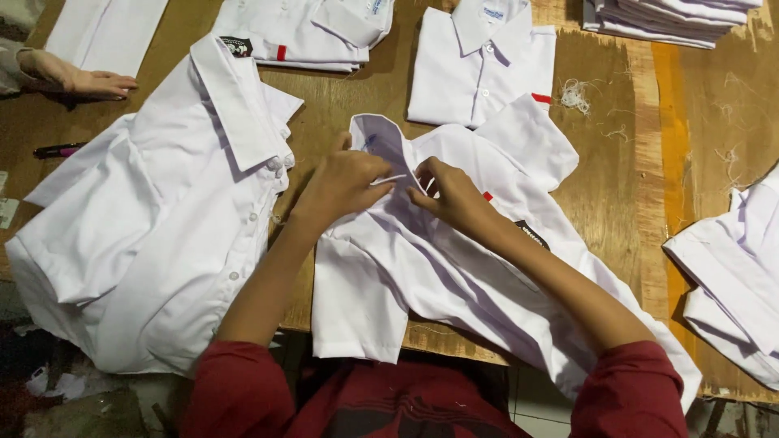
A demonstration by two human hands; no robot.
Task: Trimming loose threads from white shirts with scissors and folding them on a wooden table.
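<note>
Pinching placket of white shirt point(454, 268) — left hand point(345, 182) and right hand point(454, 195) both closed on fabric, wooden table point(617, 186) beneath.

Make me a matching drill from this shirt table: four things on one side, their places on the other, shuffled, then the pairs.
1. pen
2. loose thread clump
3. folded shirt stack
4. left hand

a. top right corner of the table
b. on the collar of the middle shirt
c. left edge of the table
d. beside the buttoned shirt, on bare wood

Pairs: 1-c, 2-d, 3-a, 4-b
</note>
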